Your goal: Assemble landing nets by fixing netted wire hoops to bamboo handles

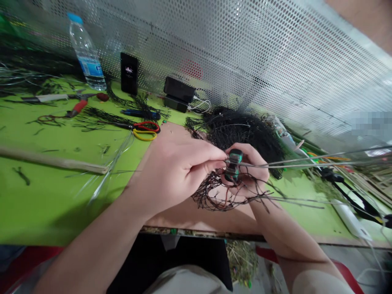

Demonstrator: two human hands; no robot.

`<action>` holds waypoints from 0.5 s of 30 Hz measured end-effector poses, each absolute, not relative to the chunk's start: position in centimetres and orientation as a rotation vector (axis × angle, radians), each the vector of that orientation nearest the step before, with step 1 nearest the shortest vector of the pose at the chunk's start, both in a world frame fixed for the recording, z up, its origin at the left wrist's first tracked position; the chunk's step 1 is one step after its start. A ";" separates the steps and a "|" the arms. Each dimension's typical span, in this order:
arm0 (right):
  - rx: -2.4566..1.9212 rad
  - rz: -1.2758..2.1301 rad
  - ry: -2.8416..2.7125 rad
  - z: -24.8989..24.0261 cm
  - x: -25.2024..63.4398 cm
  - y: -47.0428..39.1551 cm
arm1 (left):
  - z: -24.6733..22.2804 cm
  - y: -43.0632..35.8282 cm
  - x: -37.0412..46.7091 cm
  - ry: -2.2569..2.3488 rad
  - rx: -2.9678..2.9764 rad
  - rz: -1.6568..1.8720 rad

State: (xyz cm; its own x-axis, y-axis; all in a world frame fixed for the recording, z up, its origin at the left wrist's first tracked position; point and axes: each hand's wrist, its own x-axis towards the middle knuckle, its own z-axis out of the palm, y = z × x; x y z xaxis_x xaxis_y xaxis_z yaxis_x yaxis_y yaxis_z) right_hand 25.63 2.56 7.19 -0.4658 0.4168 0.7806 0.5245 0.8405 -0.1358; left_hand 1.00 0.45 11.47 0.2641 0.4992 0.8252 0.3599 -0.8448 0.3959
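My left hand (180, 167) is closed, thumb and forefinger pinching the thin grey wires (257, 165) where they cross a small green-and-black piece (233, 165). My right hand (252, 165) curls around that piece from the far side and grips it; its exact kind I cannot make out. From there the wires stretch far off to the right. A loose tangle of dark, knotted strands (211, 196) hangs just below both hands, over a brown board (196, 216).
Red-and-yellow-handled scissors (145, 130), pliers (80, 107) and a wooden stick (55, 159) lie on the left of the green table (33, 208). Behind stand a water bottle (87, 57), a phone (129, 73) and a black strand heap (245, 128), before a perforated metal screen (214, 45).
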 end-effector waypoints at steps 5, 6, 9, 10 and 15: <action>-0.427 -0.360 -2.182 10.5 27.1 4.0 | 12.2 1.6 0.6 0.710 2.324 1.339; -0.397 -0.385 -2.200 11.4 27.7 4.2 | 12.4 1.9 0.5 0.696 2.294 1.284; -0.338 -0.480 -2.293 14.2 29.6 4.4 | 12.9 2.7 0.6 0.653 2.233 1.146; -0.297 -0.527 -2.326 15.1 30.1 4.3 | 13.1 3.0 0.7 0.634 2.234 1.108; -0.272 -0.718 -2.447 19.1 31.3 2.8 | 14.7 3.6 1.6 0.489 2.325 1.018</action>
State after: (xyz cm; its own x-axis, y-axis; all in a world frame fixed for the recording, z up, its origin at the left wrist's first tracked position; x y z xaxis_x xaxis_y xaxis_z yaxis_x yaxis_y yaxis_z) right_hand 31.26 2.78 19.06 -0.8172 0.0331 0.5753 0.3386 0.8355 0.4329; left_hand 1.56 3.60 14.71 0.6471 0.5225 0.5552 0.1064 -0.7830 0.6129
